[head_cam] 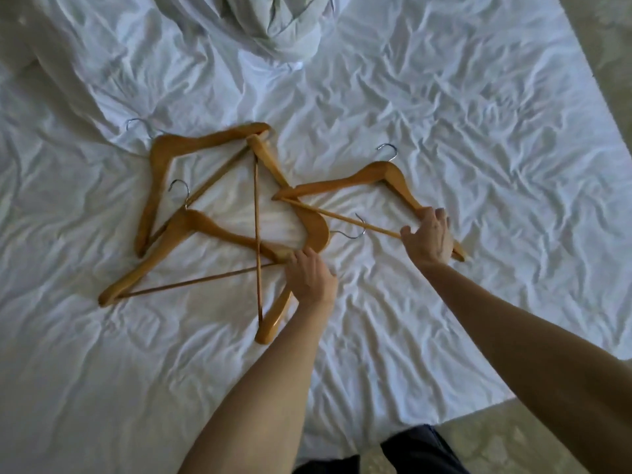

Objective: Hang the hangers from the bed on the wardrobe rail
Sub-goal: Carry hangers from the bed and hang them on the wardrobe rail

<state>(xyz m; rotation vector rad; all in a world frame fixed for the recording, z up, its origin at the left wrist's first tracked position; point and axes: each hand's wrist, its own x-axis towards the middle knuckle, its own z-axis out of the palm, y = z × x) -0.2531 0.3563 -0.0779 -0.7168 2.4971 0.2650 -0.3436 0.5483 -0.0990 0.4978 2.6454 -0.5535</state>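
Several wooden hangers with metal hooks lie overlapping on the white bed sheet (444,114). The right hanger (376,176) has its hook pointing away from me, and my right hand (427,239) grips its near right arm where the bar meets it. The front-left hanger (191,227) lies flat, and my left hand (309,273) closes on its right end, where it crosses another hanger (284,186) running toward me. A further hanger (171,155) lies at the back left. No wardrobe rail is in view.
A bunched grey-white duvet (273,25) sits at the far middle of the bed. A pillow or cover fold (44,63) rises at the far left. Beige carpet (485,439) shows at the bed's near right corner and along its right edge.
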